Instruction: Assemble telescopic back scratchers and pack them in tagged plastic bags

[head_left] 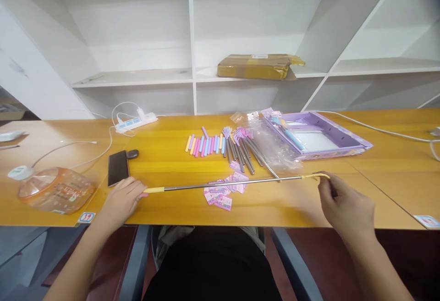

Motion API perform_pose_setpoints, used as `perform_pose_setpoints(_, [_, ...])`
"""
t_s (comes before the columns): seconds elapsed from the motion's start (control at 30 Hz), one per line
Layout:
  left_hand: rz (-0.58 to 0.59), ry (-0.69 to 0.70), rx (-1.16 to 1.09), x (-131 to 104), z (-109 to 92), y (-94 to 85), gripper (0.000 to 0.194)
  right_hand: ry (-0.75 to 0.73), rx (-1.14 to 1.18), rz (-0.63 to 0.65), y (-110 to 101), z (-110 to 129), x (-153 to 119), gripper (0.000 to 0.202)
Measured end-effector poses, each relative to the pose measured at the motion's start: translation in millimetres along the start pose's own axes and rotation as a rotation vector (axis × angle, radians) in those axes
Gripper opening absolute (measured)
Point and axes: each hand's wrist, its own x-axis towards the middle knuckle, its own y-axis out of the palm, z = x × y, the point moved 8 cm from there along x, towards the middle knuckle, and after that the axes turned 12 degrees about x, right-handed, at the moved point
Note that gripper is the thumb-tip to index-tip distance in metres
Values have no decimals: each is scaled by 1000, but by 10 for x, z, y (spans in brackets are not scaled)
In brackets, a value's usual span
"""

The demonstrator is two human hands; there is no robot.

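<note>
Slim silver rod [268,181], extended, near-level. Yellow handle [154,190] in left fingers [134,188]; curved yellow end [313,176] in right fingers [332,181].

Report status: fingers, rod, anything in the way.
Left fingers closed on yellow handle; right fingers on yellow claw end. Metal rod extended between them. Cards beneath, apparently not blocking.

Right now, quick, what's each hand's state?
Left hand: closed, holding the backscratcher by its yellow grip.
Right hand: closed on the same backscratcher's yellow head.
</note>
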Motion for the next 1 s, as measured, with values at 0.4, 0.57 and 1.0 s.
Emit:
perform_pose_setpoints(0.4, [3, -55, 13, -148, 190, -75, 37, 230, -132, -254, -338, -535, 211, 25])
perform_pose_setpoints(0.57, [96, -88, -40, -236, 273, 1, 39, 243, -178, -199, -352, -861, 241, 17])
perform_pose_setpoints(1.0, [85, -91, -79, -336, 300, 232, 42, 271, 1, 97, -113, -926, -9, 24])
